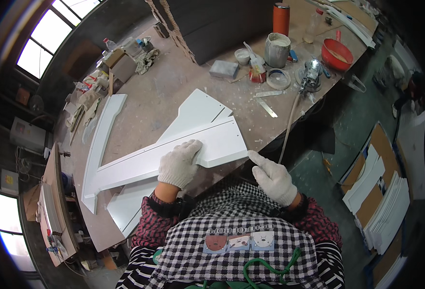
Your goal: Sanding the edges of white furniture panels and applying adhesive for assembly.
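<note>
Atop other white pieces on the surface lies a board; the left hand rests on it, fingers loosely together, thumb slightly apart; by its right corner, the right hand has forefinger and thumb apart, contact unclear

A bare stretch of bench just beyond the long white panel leaves a grip room to pass, up to a large dark block farther beyond. A narrow white piece bounds that stretch left of the panel; a second panel juts past its far edge. Beyond its right end, a power tool and a crusted pot crowd the way. The left grip blocks its top; the right grip, its near right corner.
</note>
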{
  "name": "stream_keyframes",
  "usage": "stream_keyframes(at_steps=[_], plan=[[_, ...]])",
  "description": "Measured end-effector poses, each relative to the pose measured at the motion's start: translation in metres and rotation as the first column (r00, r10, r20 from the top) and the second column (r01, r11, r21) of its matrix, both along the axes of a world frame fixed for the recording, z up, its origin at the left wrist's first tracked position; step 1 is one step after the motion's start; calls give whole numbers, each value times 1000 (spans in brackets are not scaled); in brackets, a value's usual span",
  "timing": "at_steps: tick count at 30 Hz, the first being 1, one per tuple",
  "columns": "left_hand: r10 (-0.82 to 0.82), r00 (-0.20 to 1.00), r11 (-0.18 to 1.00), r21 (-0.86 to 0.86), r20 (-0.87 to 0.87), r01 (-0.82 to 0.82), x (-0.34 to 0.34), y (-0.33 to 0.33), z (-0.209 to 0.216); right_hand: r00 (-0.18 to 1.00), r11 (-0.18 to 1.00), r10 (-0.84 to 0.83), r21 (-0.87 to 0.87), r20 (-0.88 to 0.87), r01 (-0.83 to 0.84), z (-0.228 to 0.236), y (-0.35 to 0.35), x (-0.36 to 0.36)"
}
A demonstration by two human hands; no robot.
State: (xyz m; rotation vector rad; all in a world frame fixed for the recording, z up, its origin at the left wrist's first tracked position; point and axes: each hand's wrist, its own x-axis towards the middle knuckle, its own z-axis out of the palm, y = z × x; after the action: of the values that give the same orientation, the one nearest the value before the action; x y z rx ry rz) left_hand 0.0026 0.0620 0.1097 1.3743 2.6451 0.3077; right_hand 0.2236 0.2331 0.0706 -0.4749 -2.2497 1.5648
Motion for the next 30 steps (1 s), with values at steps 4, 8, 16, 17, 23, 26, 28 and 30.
stream_keyframes(at_steps=[4,8,16,17,23,26,28,30], plan=[[-4,1000,999,39,-3,4,-1,0,-1,999,974,-46,-224,6,46,-14,4,-1],[10,999,1000,5,32,-10,-3,3,-1,973,872,-181,-434,142,226,-2,9,-15],[-15,1000,1000,25,-9,15,-4,3,-3,924,955,-258,221,282,199,-16,55,-52],[-22,1000,999,23,-12,22,-4,3,-3,911,950,-262,251,319,185,-15,58,-56],[-59,997,998,31,-42,60,-4,6,2,917,839,-297,530,266,119,-22,72,-75],[-30,1000,999,-16,-1,30,-4,7,5,935,750,-349,619,68,234,-12,99,-80],[-50,998,999,11,-25,50,-2,5,5,902,591,-429,738,-54,325,-5,132,-85],[-27,1000,1000,1,-9,27,-3,3,4,815,419,-578,843,-40,338,3,164,-91]])
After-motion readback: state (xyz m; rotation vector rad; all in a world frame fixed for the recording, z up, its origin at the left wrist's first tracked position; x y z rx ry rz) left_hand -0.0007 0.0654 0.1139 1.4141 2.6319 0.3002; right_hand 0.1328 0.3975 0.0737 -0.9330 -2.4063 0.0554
